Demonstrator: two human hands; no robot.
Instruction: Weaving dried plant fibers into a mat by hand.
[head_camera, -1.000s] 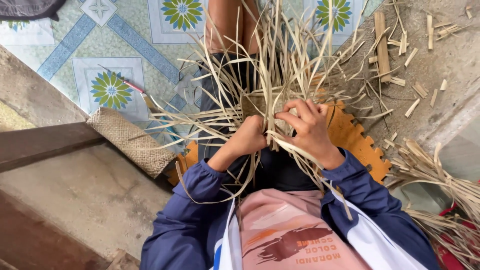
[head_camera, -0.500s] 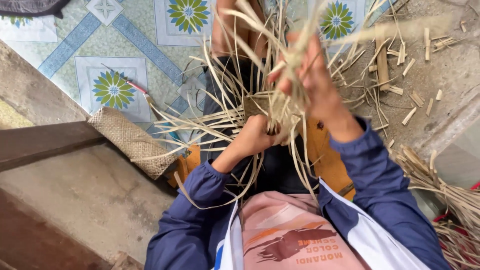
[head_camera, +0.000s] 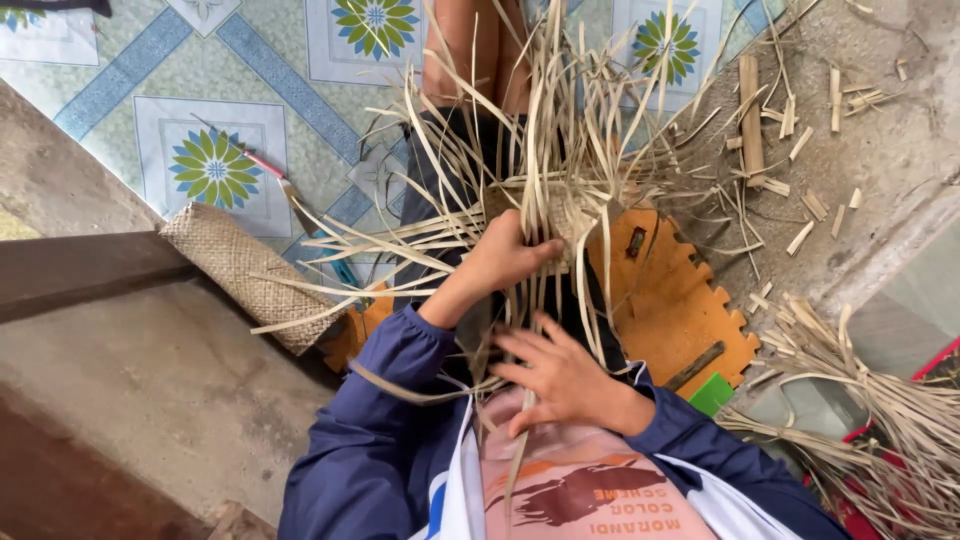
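Observation:
A half-woven piece of pale straw strips (head_camera: 560, 190) rests on my lap, with loose ends fanning out in all directions. My left hand (head_camera: 505, 258) is closed around its woven middle. My right hand (head_camera: 560, 375) lies lower, close to my chest, its fingers spread over a few long strips that run down toward my shirt. I cannot see any strip pinched in it. Dark blue sleeves cover both my arms.
An orange foam mat (head_camera: 680, 300) lies under my legs. A rolled woven mat (head_camera: 240, 265) leans at the left beside a wooden beam (head_camera: 90, 270). A thin tool (head_camera: 300, 215) lies on the patterned tiles. Cut bamboo bits (head_camera: 750, 110) and a straw bundle (head_camera: 880, 420) lie at the right.
My right hand rose with strips half a second ago and has now dropped down near my chest with fingers spread. My left hand stays on the woven middle.

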